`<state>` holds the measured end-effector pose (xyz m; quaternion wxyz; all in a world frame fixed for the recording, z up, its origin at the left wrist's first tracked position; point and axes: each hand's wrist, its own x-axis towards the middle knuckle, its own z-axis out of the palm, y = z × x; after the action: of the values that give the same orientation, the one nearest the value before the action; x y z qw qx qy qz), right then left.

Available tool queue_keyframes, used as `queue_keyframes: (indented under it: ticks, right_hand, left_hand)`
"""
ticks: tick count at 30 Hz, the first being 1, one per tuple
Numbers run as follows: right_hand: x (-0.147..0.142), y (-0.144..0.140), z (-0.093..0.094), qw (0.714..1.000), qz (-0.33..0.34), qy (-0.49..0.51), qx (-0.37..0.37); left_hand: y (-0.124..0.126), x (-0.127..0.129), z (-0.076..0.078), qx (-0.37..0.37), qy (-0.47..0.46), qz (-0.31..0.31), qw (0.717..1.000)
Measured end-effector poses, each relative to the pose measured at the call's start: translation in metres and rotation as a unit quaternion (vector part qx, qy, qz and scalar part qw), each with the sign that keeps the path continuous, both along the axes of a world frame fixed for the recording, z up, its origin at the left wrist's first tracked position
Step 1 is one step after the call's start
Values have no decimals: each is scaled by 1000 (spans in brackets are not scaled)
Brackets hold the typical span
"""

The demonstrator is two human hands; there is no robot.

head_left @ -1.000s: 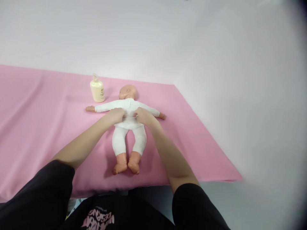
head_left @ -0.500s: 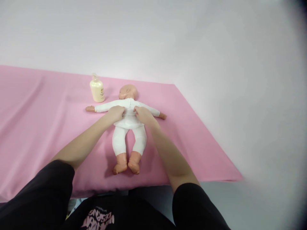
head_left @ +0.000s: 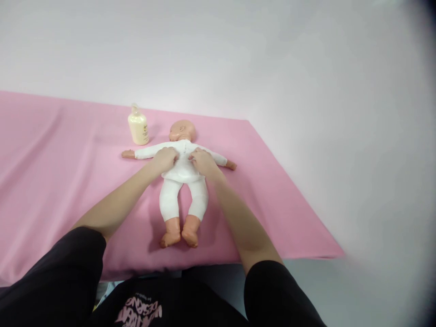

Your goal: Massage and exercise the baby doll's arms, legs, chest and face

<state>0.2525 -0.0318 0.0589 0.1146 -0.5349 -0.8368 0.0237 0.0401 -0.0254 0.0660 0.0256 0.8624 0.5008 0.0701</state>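
Black sleeves frame the near edge, your bare forearms running out over the pink cloth-covered table (head_left: 68,181). The soft baby doll in a white cotton suit (head_left: 184,181) lies flat, feet toward you, head away, long axis straight along your line of reach, arms spread sideways. Your left hand (head_left: 165,159) and right hand (head_left: 201,161) rest on its chest, either side of the midline, equally near, fingers curled down onto the fabric; whether they pinch it, can't tell. Beyond, left of the head, stands a cream plastic lotion bottle (head_left: 138,128).
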Motion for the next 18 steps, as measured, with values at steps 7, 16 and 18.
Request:
queue_keyframes:
  ticks: [7,16,18]
  right_hand:
    - [-10,-10,19,998,-38,8,-49]
    - [-2,1,-1,996,-57,67,-15]
    - [-2,5,-4,996,-53,73,-14]
  left_hand:
    - [-2,1,-1,9,-50,41,998]
    - [-1,4,-1,4,-70,62,996]
    - [0,3,-1,6,-70,56,996]
